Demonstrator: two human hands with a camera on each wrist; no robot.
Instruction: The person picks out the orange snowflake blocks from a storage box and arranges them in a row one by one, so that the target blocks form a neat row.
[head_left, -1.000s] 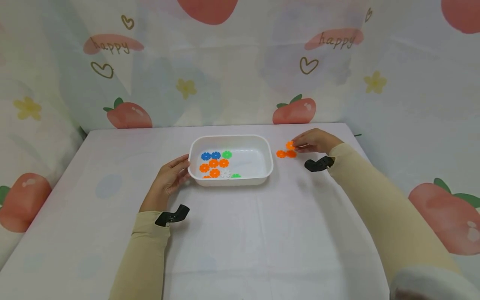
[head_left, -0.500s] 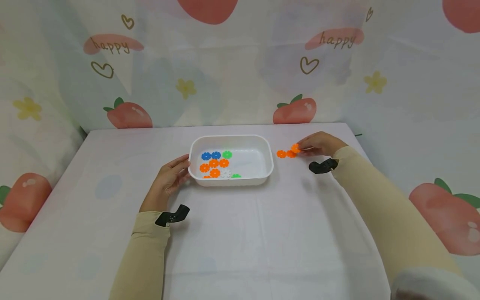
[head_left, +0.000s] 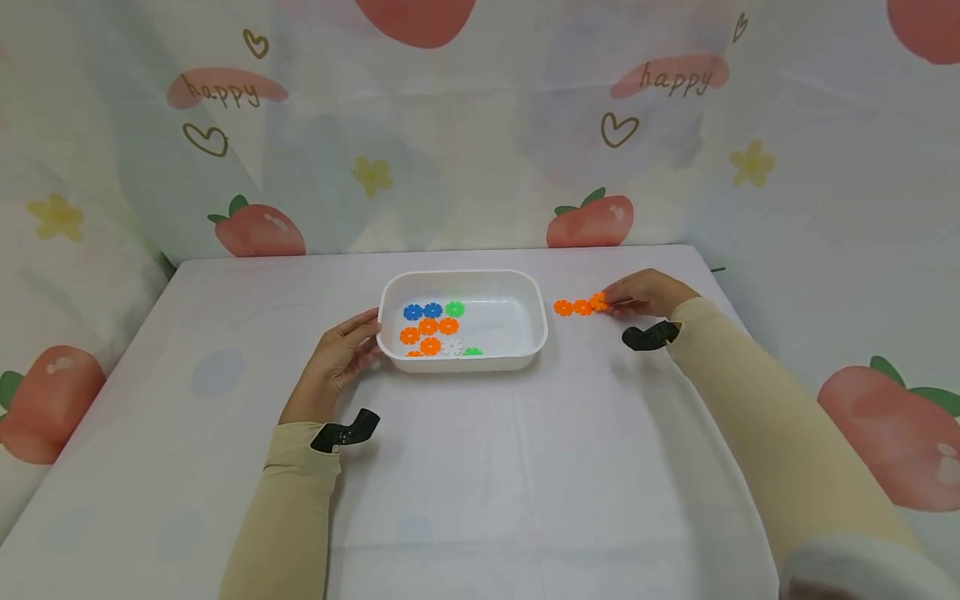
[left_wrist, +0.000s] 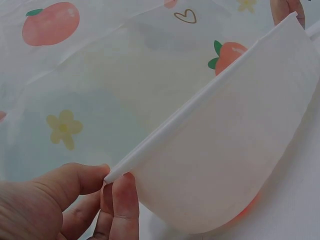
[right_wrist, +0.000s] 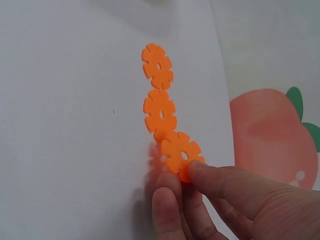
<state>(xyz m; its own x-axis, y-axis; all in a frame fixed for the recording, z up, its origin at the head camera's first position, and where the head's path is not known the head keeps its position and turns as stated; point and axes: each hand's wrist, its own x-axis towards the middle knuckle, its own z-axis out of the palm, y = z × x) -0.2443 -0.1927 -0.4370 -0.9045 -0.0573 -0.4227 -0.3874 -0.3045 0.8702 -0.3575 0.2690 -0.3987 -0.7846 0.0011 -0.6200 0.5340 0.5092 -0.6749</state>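
Note:
My right hand pinches an orange snowflake disc between thumb and fingers, low over the table at the right end of a row. Two more orange discs, a middle one and a far one, lie flat in line with it; the held disc overlaps the middle one's edge in the right wrist view. My left hand grips the left end of a white plastic tub, thumb on the rim and fingers beneath it in the left wrist view. The tub's inside is hidden there.
Inside the tub, on its left side, lie blue discs, several orange discs, a white disc and green discs. A white cloth covers the table. A fruit-printed curtain stands behind the table's back edge.
My right hand has moved right and slightly down with the pinched disc, from above the row to its right end. The left hand and the tub have stayed put.

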